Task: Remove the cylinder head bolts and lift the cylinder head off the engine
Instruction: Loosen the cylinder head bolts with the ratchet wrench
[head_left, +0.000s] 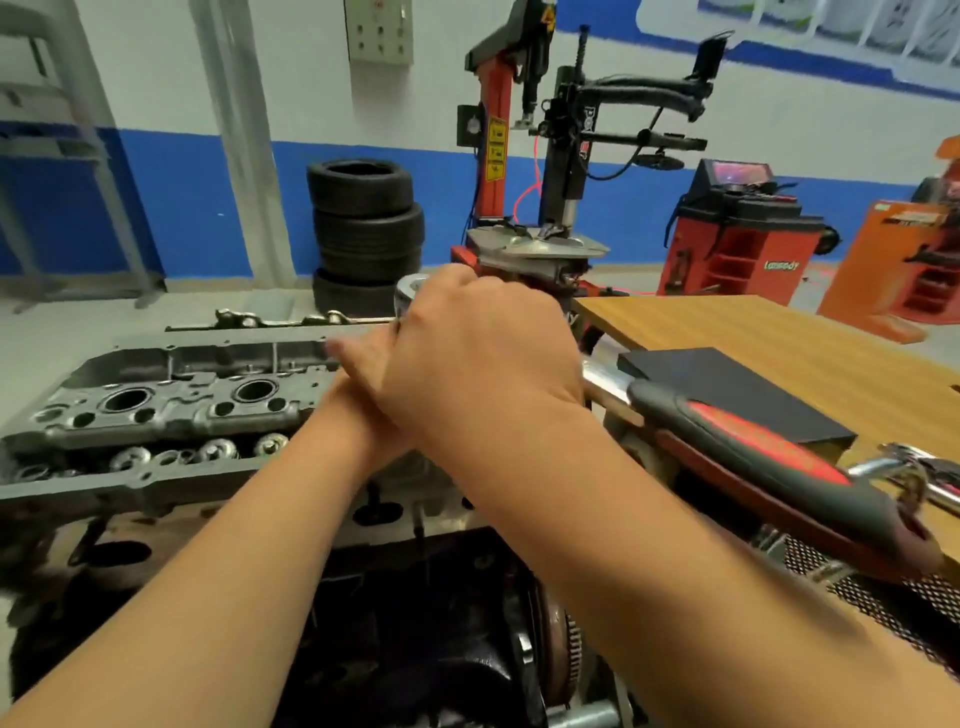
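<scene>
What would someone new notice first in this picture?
Dead centre, the right hand covers the left hand and grips the head of a long wrench, whose red-and-black handle runs lower right. Left of them sits the grey cylinder head; a tyre stack stands behind.

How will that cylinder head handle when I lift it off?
The cylinder head looks like thick cast metal, so probably heavy and rigid. Being long, it may tip endwise if gripped off-centre. Its ribbed edges should offer grip.
</scene>
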